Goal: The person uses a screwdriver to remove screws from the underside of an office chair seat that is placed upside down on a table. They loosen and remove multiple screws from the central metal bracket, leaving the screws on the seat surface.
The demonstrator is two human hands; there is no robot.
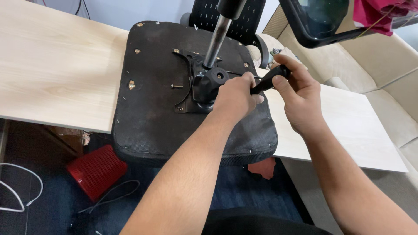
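The upturned chair seat [165, 109] lies bottom-up across a pale wooden tabletop [56, 74], its black fabric underside facing the camera and its near edge hanging over the table's front. The black metal mechanism plate [204, 85] sits bolted at the seat's centre, with a silver gas cylinder [216, 41] rising out of it toward the top of the view. The left hand [235, 98] is curled closed on the mechanism's right side, fingers wrapped where a thin rod meets it. The right hand [298, 93] is clenched around the black handle [270, 80] at the end of that rod, just beside the left hand. Behind the seat, the chair's mesh backrest [217, 17] drops away past the table's far edge. Down on the dark blue floor, a red mesh basket [96, 169] lies tipped on its side under the table, with white cable [17, 187] looping nearby. A beige sofa [383, 82] fills the right side of the room.
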